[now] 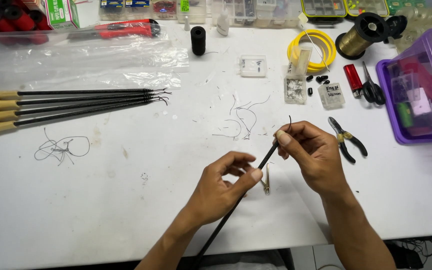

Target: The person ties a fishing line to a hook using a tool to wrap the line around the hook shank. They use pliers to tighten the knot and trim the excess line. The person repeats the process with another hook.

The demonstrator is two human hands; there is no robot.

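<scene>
Head view, near edge first: both forearms are coming in from 6 o'clock over a white table [101,210]. Left hand [223,187] is pinching a thin black rod [246,187] between thumb and fingers; the rod is running from the table edge up toward 1 o'clock. Right hand [311,155] is pinching the rod's upper tip, where a short black thread end [289,122] is curling out. Small metal clip [266,184] is lying on the table between the two hands, just beside the rod.

Middle ground: loose black thread scraps [241,120] at 12 o'clock of the hands, a tangled loop [62,147] at 9 o'clock. Black-handled pliers [347,140] at 3 o'clock. Four rods with pale wooden handles [66,105] are lying side by side at 10 o'clock.

Far: clear plastic bag [76,62] at 11 o'clock, red cutter [126,29] beyond it, green-and-white carton [62,12] in the far corner. Black thread spool [198,40] at 12 o'clock. Small clear boxes [253,65] with white labels, yellow ring [312,50], gold wire spool [363,35], red lighter [352,79], scissors [372,87], and a purple bin [418,85] at 2 o'clock. Clear compartment cases are lining the back edge.
</scene>
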